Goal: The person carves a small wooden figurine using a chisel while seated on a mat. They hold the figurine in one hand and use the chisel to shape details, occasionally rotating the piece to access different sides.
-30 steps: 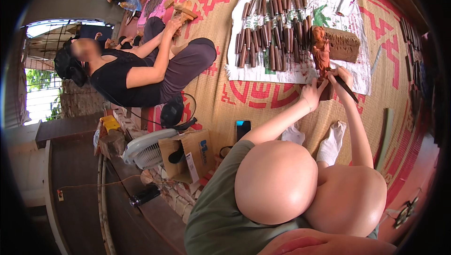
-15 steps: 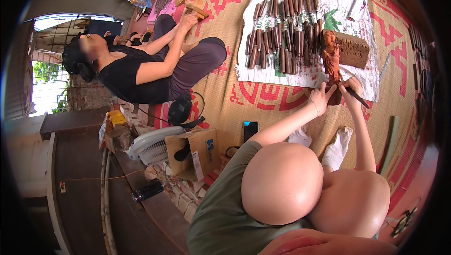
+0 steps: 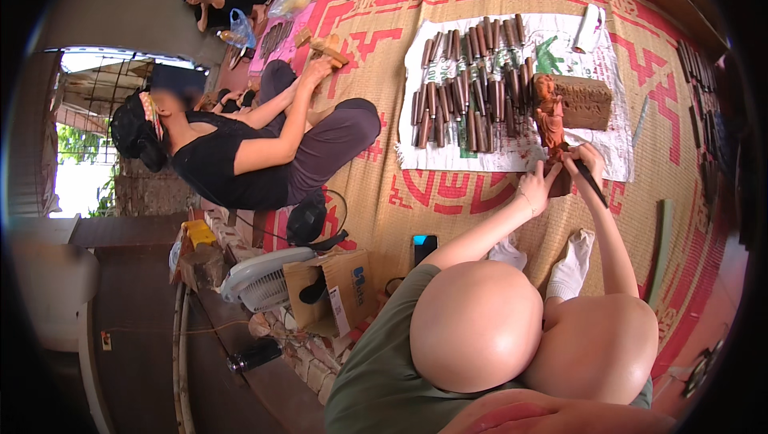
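A reddish-brown carved wooden figurine point(image 3: 550, 120) stands at the edge of a white printed sack point(image 3: 616, 146), its base toward me. Around the lower left of that base my left hand point(image 3: 536, 184) is closed. My right hand point(image 3: 588, 160) grips a thin carving tool point(image 3: 593, 187) whose dark shaft slants down across the palm; its working end, close by the figurine's base, is hidden by the fingers. Behind the figurine lies a rough brown wooden block point(image 3: 590, 106); whether they touch, I cannot tell. Several wooden-handled chisels point(image 3: 472, 86) lie in rows to the left.
A person point(image 3: 240, 142) sits at the left, working a piece of wood point(image 3: 330, 52) on the patterned mat point(image 3: 376, 194). More tools point(image 3: 700, 114) lie at the far right. A white roll point(image 3: 588, 28), a phone point(image 3: 425, 248), a cardboard box point(image 3: 328, 294) and a fan point(image 3: 260, 278) are around me.
The whole view has shifted, so the sack and figurine appear lower and more people show at the top left. The tool in my right hand is tilted more steeply. Both hands keep their hold.
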The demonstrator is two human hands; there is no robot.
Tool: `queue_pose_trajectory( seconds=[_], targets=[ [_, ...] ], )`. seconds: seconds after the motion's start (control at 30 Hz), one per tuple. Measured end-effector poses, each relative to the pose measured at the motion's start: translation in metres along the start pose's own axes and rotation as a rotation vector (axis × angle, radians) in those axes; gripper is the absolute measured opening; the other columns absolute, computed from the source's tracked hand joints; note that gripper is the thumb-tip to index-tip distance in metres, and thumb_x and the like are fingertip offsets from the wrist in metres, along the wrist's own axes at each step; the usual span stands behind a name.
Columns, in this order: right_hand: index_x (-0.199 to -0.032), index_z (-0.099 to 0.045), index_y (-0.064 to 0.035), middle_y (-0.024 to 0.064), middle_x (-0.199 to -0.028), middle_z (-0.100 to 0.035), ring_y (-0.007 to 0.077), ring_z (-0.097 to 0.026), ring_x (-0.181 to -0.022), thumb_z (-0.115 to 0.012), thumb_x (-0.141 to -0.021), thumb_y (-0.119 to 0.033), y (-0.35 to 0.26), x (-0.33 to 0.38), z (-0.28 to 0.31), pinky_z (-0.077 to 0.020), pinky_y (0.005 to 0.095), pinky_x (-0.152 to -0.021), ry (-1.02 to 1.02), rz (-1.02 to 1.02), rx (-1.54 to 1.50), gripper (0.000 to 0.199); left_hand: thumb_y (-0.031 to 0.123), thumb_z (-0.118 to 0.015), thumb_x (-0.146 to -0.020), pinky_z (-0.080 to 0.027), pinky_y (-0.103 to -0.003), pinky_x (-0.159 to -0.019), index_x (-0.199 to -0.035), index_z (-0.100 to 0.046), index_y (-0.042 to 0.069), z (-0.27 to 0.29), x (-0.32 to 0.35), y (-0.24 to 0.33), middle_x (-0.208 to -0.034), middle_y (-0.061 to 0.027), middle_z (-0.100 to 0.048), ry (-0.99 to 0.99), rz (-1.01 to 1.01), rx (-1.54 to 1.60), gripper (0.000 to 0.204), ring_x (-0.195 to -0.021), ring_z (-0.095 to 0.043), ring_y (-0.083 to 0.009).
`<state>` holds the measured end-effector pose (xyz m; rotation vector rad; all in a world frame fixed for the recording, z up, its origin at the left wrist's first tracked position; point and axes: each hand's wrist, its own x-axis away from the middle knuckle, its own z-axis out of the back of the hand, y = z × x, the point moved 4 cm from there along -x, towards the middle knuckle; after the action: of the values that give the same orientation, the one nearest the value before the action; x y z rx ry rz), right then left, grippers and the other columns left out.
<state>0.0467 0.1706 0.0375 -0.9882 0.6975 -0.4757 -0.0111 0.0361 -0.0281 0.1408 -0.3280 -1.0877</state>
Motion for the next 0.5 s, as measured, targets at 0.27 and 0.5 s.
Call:
queue_pose_trajectory(
  seconds=[0.27, 0.5],
  targets=[
    [-0.071, -0.058, -0.0002, 0.0131, -0.069, -0.054, 0.03, -0.055, -0.069, -0.067, -0.067, -0.012, 0.002, 0.001, -0.002, -0.0448, 0.0377, -0.064, -0.016, -0.06, -0.072, 0.015, 0.013, -0.06, -0.075, -0.051, -0.048, -0.062, -0.143, -0.021, 0.02, 0.004, 0.003, -0.006, -0.107, -0.0225, -0.041, -0.032, 0.052, 0.03, 0.079, -0.072, -0.059, -0.0368],
    [-0.072, -0.056, 0.001, 0.0138, -0.072, -0.054, 0.0319, -0.056, -0.069, -0.066, -0.068, -0.012, 0.006, 0.015, 0.012, -0.0457, 0.0375, -0.064, -0.12, 0.023, -0.057, 0.017, 0.022, -0.07, -0.072, -0.05, -0.048, -0.07, -0.144, -0.011, 0.022, 0.006, 0.0, -0.003, -0.121, -0.0254, -0.033, -0.086, -0.007, 0.012, 0.093, -0.079, -0.059, -0.0405]
  ],
)
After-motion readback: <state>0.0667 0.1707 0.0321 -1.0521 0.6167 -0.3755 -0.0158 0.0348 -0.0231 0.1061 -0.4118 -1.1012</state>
